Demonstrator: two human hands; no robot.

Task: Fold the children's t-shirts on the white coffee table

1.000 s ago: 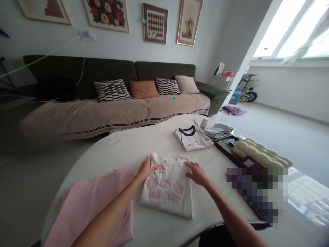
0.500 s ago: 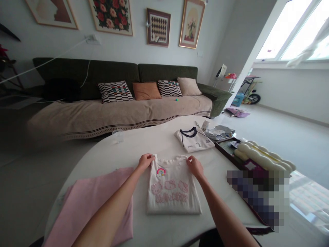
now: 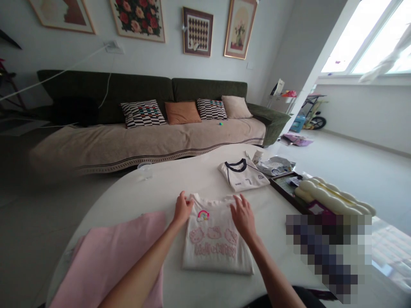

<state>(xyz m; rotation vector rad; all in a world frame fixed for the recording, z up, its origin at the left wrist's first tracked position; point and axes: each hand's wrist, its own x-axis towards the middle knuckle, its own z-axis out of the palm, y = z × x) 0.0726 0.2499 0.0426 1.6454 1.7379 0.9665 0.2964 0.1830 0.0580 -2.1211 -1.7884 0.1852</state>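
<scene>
A folded white shirt with pink cartoon print and a rainbow (image 3: 214, 241) lies on the white table (image 3: 154, 190) in front of me. My left hand (image 3: 182, 209) rests on its upper left corner, fingers loosely spread. My right hand (image 3: 243, 217) lies flat on its upper right part, fingers stretched out. Neither hand holds anything. A second folded white shirt with a navy collar (image 3: 244, 174) lies further back to the right.
A pink cloth (image 3: 105, 261) lies at my left on the table. A dark tray (image 3: 282, 185) with a cream wavy object (image 3: 334, 196) stands at the right. A small glass (image 3: 146, 170) sits at the far table edge. A green sofa (image 3: 144, 115) stands behind.
Both hands let go of the shirt's top corners and now rest flat on it. The right hand has moved slightly down onto the cloth.
</scene>
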